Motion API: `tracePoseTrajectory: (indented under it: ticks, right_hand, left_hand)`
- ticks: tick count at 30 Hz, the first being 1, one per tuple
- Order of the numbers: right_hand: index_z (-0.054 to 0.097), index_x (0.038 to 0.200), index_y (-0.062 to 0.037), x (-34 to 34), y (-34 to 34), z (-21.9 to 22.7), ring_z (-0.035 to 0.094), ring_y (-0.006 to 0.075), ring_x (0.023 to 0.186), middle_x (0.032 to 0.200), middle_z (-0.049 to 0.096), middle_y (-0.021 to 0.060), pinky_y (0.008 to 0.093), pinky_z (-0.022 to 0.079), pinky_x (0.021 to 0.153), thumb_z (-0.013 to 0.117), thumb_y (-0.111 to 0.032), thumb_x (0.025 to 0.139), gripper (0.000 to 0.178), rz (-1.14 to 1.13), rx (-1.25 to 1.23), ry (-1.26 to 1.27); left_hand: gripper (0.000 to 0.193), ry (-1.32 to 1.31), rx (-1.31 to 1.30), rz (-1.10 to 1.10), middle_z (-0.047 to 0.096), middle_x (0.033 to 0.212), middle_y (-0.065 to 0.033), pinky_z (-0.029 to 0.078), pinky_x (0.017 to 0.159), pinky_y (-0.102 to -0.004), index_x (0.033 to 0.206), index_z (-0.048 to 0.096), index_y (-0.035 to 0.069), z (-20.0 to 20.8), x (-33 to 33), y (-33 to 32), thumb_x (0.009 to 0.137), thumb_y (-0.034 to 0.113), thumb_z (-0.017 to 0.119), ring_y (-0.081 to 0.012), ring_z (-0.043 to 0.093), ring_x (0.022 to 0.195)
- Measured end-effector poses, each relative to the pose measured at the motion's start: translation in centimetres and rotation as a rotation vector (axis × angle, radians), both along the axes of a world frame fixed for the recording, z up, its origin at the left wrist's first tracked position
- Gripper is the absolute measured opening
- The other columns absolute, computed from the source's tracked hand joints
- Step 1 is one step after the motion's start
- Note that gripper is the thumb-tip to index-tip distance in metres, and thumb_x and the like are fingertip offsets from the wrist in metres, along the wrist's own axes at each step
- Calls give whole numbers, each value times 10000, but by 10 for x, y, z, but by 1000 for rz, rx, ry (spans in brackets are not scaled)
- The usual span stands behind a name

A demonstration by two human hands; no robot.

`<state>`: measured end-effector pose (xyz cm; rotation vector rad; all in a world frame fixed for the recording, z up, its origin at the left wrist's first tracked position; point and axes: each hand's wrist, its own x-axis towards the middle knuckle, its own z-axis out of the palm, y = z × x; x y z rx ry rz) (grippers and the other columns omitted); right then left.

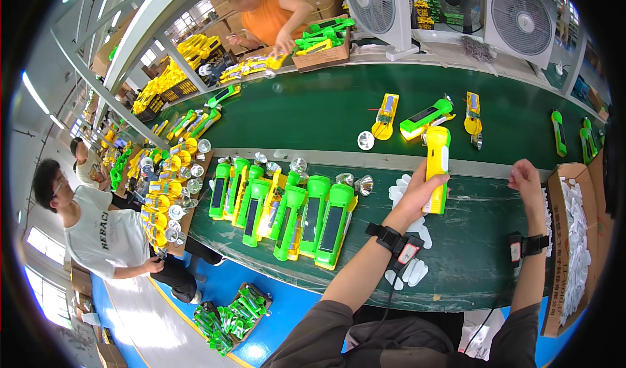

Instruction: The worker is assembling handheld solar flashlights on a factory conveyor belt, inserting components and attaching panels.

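My left hand (417, 198) is wrapped round a yellow flashlight (437, 156) with green along one edge, held upright over the green bench. To the right, my right hand (523, 177) is raised near the carton, apart from the flashlight. Its fingers are curled together, and whatever they may hold is hidden. Several green and yellow flashlights (313, 215) with dark panels lie in a row left of my left hand. Flat white oval pieces (415, 273) are scattered on the bench beneath my left forearm.
A carton of white pieces (570, 237) stands at the right. Beyond the bench runs a green conveyor (300, 114) carrying an open yellow flashlight half (386, 115) and others. One co-worker (270, 16) handles parts across the belt; another (107, 231) stands left beside reflectors. Fans (521, 19) stand behind.
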<state>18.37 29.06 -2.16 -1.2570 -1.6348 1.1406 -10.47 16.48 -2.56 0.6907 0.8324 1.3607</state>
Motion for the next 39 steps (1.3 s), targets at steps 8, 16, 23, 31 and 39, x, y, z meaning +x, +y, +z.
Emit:
tracePoseTrajectory:
  ticks: [8,16,23,31,39]
  right_hand:
    - [553,975,-48,-103,-30,29,583,103,768,885,613,61,225,510,671,585,-104,892,105,236,-170,684]
    - [588,999,-1,-137,-42,-9,559,161,996,1205,535,127,305,482,839,618,-208,893,234,324,-250,912]
    - [619,959,0,-136,-59,-6,580,96,834,1140,591,47,240,461,690,585,-179,906,190,301,-342,883]
    - [626,929,11,-142,-70,1,576,110,894,1113,580,64,255,468,750,611,-158,888,175,204,-397,865]
    - [536,1105,-26,-154,-73,-28,561,109,870,973,594,55,255,471,773,577,-137,912,227,46,-170,867]
  left_hand:
    - [662,-117,152,-22,480,1161,-116,538,811,-438,1378,203,154,5,5,0,857,82,605,-285,570,1058]
    - [770,23,243,-61,462,1261,-133,509,864,-440,1427,199,138,7,7,3,786,-57,580,-285,543,1082]
    - [797,128,232,-118,423,1308,-120,403,988,-383,1435,190,56,6,17,3,745,-104,554,-244,463,1185]
    - [820,213,209,-102,382,1361,-104,337,1041,-351,1444,186,40,10,15,-4,728,-127,549,-232,405,1247]
    - [814,278,264,-129,362,1392,-76,274,1076,-341,1441,203,31,9,18,-5,749,-44,627,-202,335,1302]
